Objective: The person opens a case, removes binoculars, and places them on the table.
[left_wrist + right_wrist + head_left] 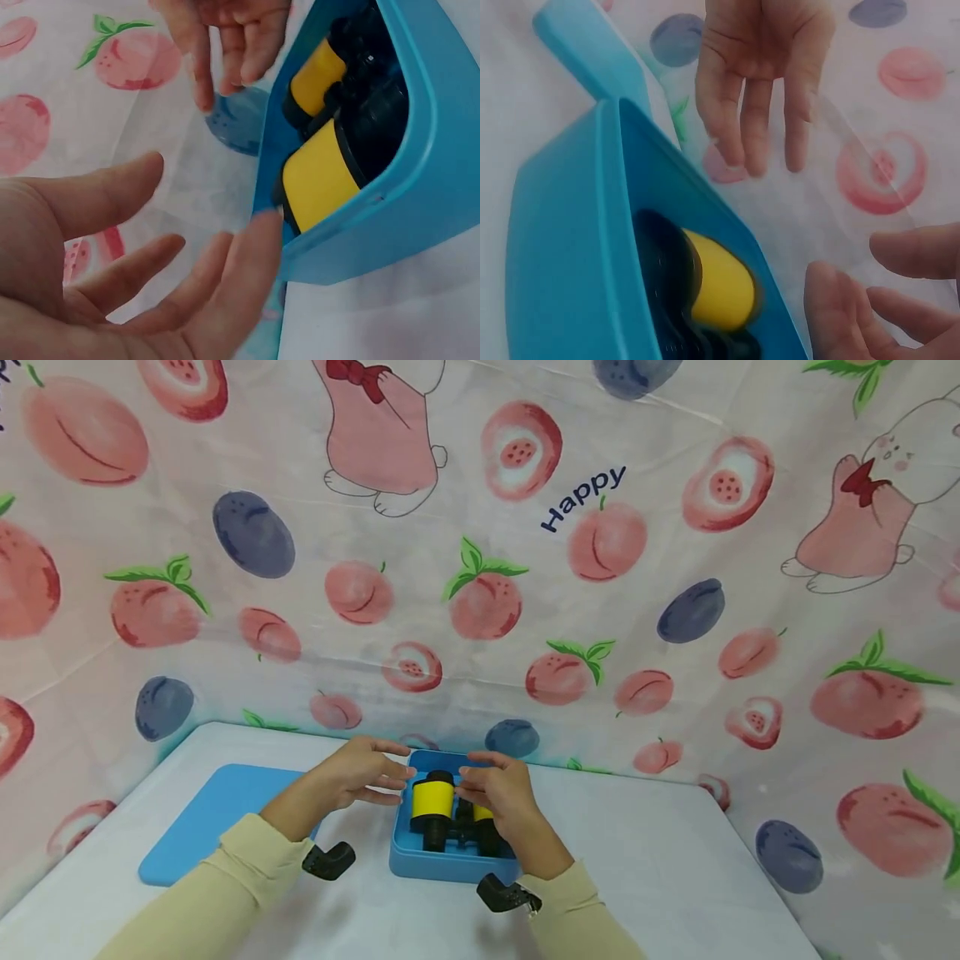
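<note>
Black-and-yellow binoculars (432,802) lie inside an open blue box (427,865) in the head view. My left hand (366,774) is at the box's left rim, its fingers spread and pointing towards the box. Over the right side of the box is my right hand (504,789), which hides part of the binoculars. Both hands have loosely bent fingers with nothing between them. In the left wrist view, the left fingertips (259,240) come close to the box wall; whether they touch it I cannot tell. The right wrist view shows the binoculars' yellow barrel (718,281) in the box.
A flat blue lid (217,810) lies on the white table (645,860), left of the box and partly behind my left forearm. Behind the table hangs a fruit-printed cloth (450,527). Black wrist-worn devices (330,861) sit below both wrists.
</note>
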Demonstrator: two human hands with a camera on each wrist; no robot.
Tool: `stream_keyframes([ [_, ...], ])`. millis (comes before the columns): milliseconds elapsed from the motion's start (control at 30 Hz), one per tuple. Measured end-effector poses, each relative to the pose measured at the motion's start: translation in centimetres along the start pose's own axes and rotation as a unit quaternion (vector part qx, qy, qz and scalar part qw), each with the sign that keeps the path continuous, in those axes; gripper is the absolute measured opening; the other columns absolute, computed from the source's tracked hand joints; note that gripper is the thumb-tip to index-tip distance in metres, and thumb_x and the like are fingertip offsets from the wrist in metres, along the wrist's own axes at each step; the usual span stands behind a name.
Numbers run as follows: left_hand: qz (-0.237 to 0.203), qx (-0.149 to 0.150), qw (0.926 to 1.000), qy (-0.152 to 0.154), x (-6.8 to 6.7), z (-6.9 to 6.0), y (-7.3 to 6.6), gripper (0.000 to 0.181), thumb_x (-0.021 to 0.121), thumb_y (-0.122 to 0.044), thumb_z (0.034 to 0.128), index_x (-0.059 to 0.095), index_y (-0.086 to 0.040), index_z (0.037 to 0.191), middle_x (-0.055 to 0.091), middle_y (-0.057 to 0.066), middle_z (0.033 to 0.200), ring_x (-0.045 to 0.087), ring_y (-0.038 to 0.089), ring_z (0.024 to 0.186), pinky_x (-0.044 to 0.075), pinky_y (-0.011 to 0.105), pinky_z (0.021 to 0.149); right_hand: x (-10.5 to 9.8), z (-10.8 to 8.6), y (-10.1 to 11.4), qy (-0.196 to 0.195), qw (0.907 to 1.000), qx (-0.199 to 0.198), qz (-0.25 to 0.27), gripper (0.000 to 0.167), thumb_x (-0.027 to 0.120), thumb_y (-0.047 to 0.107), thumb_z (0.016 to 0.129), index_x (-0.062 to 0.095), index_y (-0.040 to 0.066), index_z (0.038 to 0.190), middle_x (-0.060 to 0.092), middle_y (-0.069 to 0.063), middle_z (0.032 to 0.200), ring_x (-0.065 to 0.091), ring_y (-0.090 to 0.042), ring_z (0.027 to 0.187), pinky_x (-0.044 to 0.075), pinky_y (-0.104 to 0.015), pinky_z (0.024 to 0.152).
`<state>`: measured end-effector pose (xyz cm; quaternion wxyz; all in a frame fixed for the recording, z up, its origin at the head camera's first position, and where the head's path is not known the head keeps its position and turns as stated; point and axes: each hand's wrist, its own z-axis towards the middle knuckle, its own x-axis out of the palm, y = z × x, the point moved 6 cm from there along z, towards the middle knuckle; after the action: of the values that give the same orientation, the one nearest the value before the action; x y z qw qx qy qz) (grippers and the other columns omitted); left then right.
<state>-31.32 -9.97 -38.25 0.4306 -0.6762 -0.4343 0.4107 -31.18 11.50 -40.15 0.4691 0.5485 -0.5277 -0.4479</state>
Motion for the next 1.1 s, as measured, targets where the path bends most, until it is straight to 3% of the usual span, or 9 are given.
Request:
stream_keyframes([
  [167, 0.049, -0.007, 0.9979, -0.041, -0.1, 0.8, 1.0, 0.059, 0.074, -0.008, 0.0951, 0.051, 0.003, 0.149, 0.058, 0.028, 0.143, 0.064, 0.042, 0.123, 0.062, 0.051, 0.093, -0.7, 0.1, 0.1, 0.008, 0.9951, -0.034, -0.092, 0.046, 0.071, 0.006, 0.095, 0.062, -0.001, 0.14, 0.069, -0.017, 0.116, 0.071, -0.038, 0.111, 0.062, -0.042, 0.096],
  [233, 0.068, -0.018, 0.9964, -0.048, 0.2, 1.4, 1.7, 0.059, 0.074, -0.006, 0.0947, 0.05, 0.004, 0.148, 0.058, 0.029, 0.141, 0.064, 0.042, 0.122, 0.063, 0.051, 0.09, -0.8, 0.2, 0.1, 0.009, 0.9859, -0.061, -0.155, 0.047, 0.074, 0.009, 0.094, 0.064, 0.002, 0.139, 0.069, -0.016, 0.113, 0.07, -0.037, 0.108, 0.061, -0.045, 0.097],
  [300, 0.082, -0.031, 0.9951, -0.047, 0.5, 1.9, 2.4, 0.06, 0.073, -0.004, 0.0947, 0.049, 0.005, 0.148, 0.059, 0.03, 0.139, 0.067, 0.04, 0.118, 0.064, 0.05, 0.086, -0.8, 0.3, 0.1, 0.012, 0.9688, -0.096, -0.228, 0.046, 0.076, 0.012, 0.094, 0.066, 0.004, 0.137, 0.07, -0.015, 0.113, 0.068, -0.033, 0.106, 0.061, -0.046, 0.095],
  [367, 0.085, -0.037, 0.995, -0.039, 0.9, 2.2, 3.1, 0.06, 0.071, -0.001, 0.0949, 0.047, 0.006, 0.15, 0.061, 0.031, 0.135, 0.071, 0.037, 0.109, 0.065, 0.049, 0.083, -0.6, 0.3, 0.1, 0.017, 0.9463, -0.126, -0.297, 0.046, 0.077, 0.015, 0.094, 0.067, 0.006, 0.138, 0.071, -0.015, 0.121, 0.067, -0.031, 0.11, 0.06, -0.049, 0.096],
  [467, 0.081, -0.043, 0.9953, -0.033, 1.3, 2.5, 3.7, 0.062, 0.069, 0.003, 0.0949, 0.045, 0.006, 0.151, 0.06, 0.032, 0.135, 0.073, 0.031, 0.097, 0.065, 0.048, 0.081, 0.0, 0.2, -0.1, 0.039, 0.9009, -0.167, -0.399, 0.05, 0.078, 0.02, 0.094, 0.065, 0.004, 0.14, 0.068, -0.018, 0.133, 0.063, -0.037, 0.123, 0.056, -0.055, 0.102],
  [667, 0.108, -0.048, 0.9918, -0.049, 1.1, 2.6, 3.8, 0.06, 0.07, 0.001, 0.0945, 0.049, 0.005, 0.151, 0.053, 0.032, 0.147, 0.067, 0.027, 0.101, 0.064, 0.044, 0.089, 1.0, 0.3, -0.9, 0.084, 0.7805, -0.204, -0.585, 0.08, 0.08, 0.055, 0.087, 0.057, 0.007, 0.148, 0.058, -0.016, 0.148, 0.053, -0.035, 0.137, 0.051, -0.055, 0.112],
  [733, 0.117, -0.052, 0.9903, -0.055, 1.1, 2.7, 3.8, 0.059, 0.071, 0.0, 0.0943, 0.051, 0.005, 0.15, 0.053, 0.031, 0.149, 0.065, 0.027, 0.104, 0.063, 0.044, 0.092, 1.1, 0.5, -1.2, 0.094, 0.7492, -0.202, -0.624, 0.091, 0.078, 0.064, 0.083, 0.055, 0.008, 0.151, 0.057, -0.015, 0.15, 0.051, -0.034, 0.14, 0.049, -0.053, 0.114],
  [933, 0.132, -0.061, 0.9871, -0.067, 1.2, 3.3, 3.8, 0.058, 0.071, -0.001, 0.0939, 0.053, 0.003, 0.148, 0.055, 0.029, 0.148, 0.065, 0.028, 0.106, 0.061, 0.045, 0.096, 1.1, 1.1, -1.8, 0.128, 0.6855, -0.195, -0.69, 0.103, 0.079, 0.072, 0.077, 0.05, 0.011, 0.155, 0.055, -0.011, 0.154, 0.047, -0.034, 0.145, 0.043, -0.053, 0.12],
  [1100, 0.123, -0.078, 0.9864, -0.075, 1.3, 3.5, 3.9, 0.058, 0.071, -0.001, 0.0945, 0.053, 0.002, 0.149, 0.058, 0.028, 0.145, 0.067, 0.026, 0.097, 0.065, 0.04, 0.086, 1.3, 1.3, -1.9, 0.143, 0.6536, -0.206, -0.714, 0.103, 0.083, 0.069, 0.076, 0.05, 0.011, 0.154, 0.06, -0.008, 0.15, 0.05, -0.033, 0.141, 0.047, -0.049, 0.117],
])
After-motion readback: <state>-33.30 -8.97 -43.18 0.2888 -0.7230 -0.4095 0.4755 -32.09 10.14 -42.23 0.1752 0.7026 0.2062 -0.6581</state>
